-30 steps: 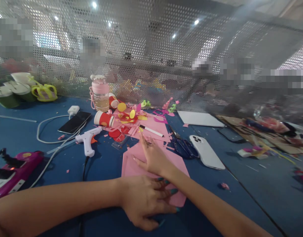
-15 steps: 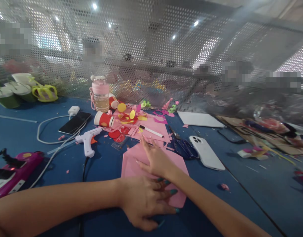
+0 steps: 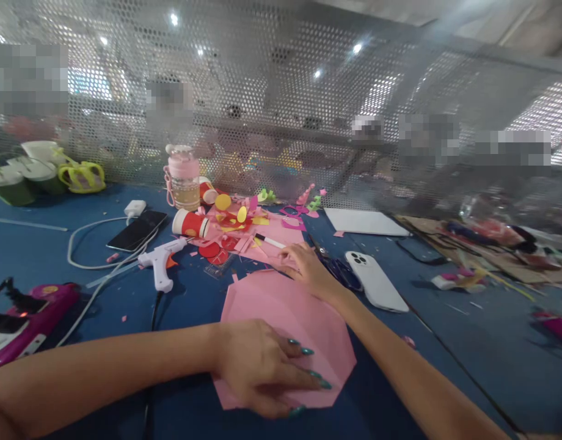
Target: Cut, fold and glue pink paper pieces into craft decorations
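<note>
Pressing flat, many-sided pink paper (image 3: 285, 305), bottom middle of the frame, with open left hand (image 3: 251, 360). Curling right hand (image 3: 311, 269) loosely by thin white marker with black end (image 3: 272, 241), near the centre (can't tell if gripping). Probably a holding-flat step; calls for steady, gentle pushing.

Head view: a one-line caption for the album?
Left hand spread on pink paper, right hand by a marker, white glue gun lying leftward.
</note>
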Tool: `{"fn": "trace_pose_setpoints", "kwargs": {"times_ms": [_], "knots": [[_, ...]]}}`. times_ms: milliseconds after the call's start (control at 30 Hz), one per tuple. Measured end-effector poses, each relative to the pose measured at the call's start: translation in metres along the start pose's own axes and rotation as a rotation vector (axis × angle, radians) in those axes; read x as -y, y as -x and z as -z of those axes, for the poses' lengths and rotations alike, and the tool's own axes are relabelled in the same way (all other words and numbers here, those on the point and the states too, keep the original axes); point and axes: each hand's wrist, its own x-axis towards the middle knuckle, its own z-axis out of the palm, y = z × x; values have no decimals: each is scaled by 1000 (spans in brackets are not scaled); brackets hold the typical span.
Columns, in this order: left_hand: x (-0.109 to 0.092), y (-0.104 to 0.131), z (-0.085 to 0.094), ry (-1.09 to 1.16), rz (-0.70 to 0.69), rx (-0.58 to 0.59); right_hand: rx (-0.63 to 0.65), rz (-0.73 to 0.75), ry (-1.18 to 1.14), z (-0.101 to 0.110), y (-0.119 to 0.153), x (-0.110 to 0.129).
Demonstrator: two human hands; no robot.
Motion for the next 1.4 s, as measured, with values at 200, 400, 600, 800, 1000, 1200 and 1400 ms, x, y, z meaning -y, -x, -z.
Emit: {"fn": "trace_pose_setpoints", "kwargs": {"times_ms": [200, 400, 600, 800, 1000, 1200, 1400], "knots": [[4, 0, 8, 20, -152, -106, 144, -99, -196, -2, 0, 5], [22, 2, 48, -307, 124, -569, 106, -205, -478, -4, 0, 10], [46, 5, 87, -456, 598, -277, -69, -359, -840, -8, -6, 26], [49, 2, 81, -186, 785, -73, -314, -442, -923, -9, -5, 46], [47, 0, 79, -162, 721, -195, -382, -419, -905, -8, -3, 59], [48, 1, 78, -297, 694, -153, -390, -442, -848, -5, -2, 63], [49, 3, 86, -413, 674, -86, -277, -392, -572, -4, 2, 57]]}}
